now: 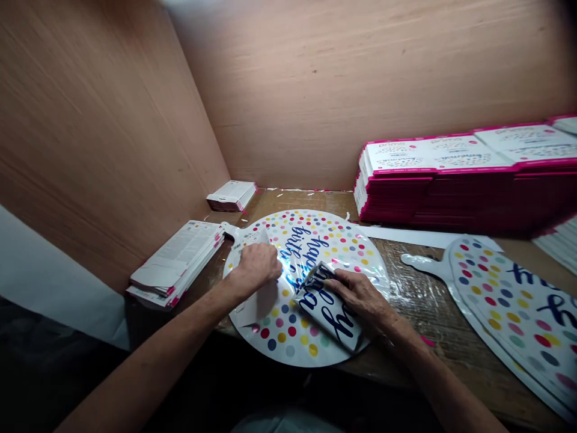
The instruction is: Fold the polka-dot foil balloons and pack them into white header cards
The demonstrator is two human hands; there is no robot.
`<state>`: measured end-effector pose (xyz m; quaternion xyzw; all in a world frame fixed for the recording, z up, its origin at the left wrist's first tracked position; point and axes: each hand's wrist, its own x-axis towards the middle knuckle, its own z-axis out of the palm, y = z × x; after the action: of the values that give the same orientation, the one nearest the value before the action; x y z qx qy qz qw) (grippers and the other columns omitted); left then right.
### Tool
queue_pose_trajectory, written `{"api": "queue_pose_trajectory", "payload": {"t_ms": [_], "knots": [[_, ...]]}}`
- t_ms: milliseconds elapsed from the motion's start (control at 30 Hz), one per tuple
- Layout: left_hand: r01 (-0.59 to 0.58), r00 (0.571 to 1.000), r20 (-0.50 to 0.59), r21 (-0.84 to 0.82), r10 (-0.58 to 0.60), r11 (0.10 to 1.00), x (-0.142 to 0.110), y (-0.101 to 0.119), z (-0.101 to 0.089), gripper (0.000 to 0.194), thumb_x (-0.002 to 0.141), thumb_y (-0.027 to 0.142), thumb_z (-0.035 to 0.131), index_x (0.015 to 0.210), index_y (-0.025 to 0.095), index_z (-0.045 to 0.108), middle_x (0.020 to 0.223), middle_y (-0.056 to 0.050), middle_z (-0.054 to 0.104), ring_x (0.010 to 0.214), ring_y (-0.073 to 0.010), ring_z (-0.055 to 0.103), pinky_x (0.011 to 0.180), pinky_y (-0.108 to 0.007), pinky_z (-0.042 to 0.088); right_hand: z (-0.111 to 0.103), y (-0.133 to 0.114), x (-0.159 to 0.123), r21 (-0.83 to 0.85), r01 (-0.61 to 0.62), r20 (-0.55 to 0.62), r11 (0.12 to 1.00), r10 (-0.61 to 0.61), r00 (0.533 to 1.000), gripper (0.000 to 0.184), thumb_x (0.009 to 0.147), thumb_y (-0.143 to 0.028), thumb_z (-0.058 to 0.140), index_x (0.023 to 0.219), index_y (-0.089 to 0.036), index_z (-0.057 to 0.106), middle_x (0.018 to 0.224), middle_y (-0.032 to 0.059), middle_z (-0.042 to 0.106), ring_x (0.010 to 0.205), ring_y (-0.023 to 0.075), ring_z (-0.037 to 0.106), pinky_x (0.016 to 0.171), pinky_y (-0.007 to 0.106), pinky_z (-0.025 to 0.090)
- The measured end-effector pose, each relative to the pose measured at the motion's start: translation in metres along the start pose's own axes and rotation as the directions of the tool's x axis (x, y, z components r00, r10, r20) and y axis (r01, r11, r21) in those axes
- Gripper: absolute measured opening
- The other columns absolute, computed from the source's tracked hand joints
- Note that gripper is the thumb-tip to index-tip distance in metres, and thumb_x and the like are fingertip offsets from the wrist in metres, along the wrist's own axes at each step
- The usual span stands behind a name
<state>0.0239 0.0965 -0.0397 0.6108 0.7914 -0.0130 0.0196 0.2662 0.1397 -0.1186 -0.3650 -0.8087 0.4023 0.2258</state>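
Observation:
A round white foil balloon (311,349) with coloured dots and dark blue lettering lies flat in front of me. My right hand (360,297) grips a folded foil balloon (329,316) between thumb and fingers, just above the flat one. My left hand (256,267) is closed, fingers curled, at a white printed card (256,304) over the left side of the flat balloon. Its fingertips are partly hidden, and the card's lower part hangs below the hand.
Stacks of white printed cards (180,258) and a smaller stack (232,195) stand at left. Pink-edged printed packs (428,162) are piled at the back right. More dotted balloons (505,300) lie on the table (419,288) at right. Wooden panels (315,90) enclose the back and left.

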Motion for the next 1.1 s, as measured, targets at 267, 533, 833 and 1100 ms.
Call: {"api": "queue_pose_trajectory", "payload": {"t_ms": [267,533,833,1100], "knots": [[-0.156,0.988,-0.002,-0.093,0.156,0.983,-0.029,-0.039,0.035,0.042,0.089,0.054,0.049,0.095,0.017,0.068,0.1,-0.014,0.071,0.097,-0.0321,0.066,0.082,-0.041,0.051,-0.009,-0.017,-0.016,0.004,-0.021,0.06,1.0,0.021,0.998,0.036,0.093,-0.049,0.045,0.07,-0.021,0.05,0.068,-0.0014,0.05,0.064,0.0137,0.045,0.058,0.024,0.036],[-0.418,0.908,0.007,0.112,0.42,0.902,-0.05,-0.05,0.063,0.028,0.094,0.024,0.044,0.107,0.007,0.062,0.11,-0.022,0.062,0.109,-0.0332,0.057,0.081,-0.042,0.055,0.064,-0.058,0.029,-0.418,0.032,0.143,0.908,0.031,0.989,0.03,0.097,-0.042,0.049,0.079,-0.021,0.06,0.077,0.0021,0.064,0.07,0.0151,0.055,0.061,0.025,0.032],[-0.503,0.862,0.076,0.239,0.501,0.83,-0.042,-0.038,0.055,0.022,0.08,-0.003,0.045,0.082,0.007,0.065,0.075,-0.015,0.064,0.069,-0.0268,0.065,0.055,-0.033,0.051,0.065,-0.077,0.035,-0.597,-0.055,0.121,0.8,0.157,0.98,0.031,0.096,-0.037,0.054,0.119,-0.017,0.055,0.115,0.0104,0.063,0.1,0.0228,0.061,0.074,0.029,0.042],[-0.522,0.804,-0.117,0.33,0.583,0.786,-0.038,-0.038,0.04,0.023,0.082,-0.003,0.041,0.076,0.01,0.059,0.073,-0.013,0.064,0.063,-0.0243,0.064,0.049,-0.029,0.043,0.056,-0.071,0.041,-0.555,-0.182,0.001,0.812,0.219,0.976,0.036,0.093,-0.043,0.058,0.114,-0.014,0.053,0.113,0.0119,0.062,0.1,0.0241,0.059,0.072,0.029,0.04]]}}
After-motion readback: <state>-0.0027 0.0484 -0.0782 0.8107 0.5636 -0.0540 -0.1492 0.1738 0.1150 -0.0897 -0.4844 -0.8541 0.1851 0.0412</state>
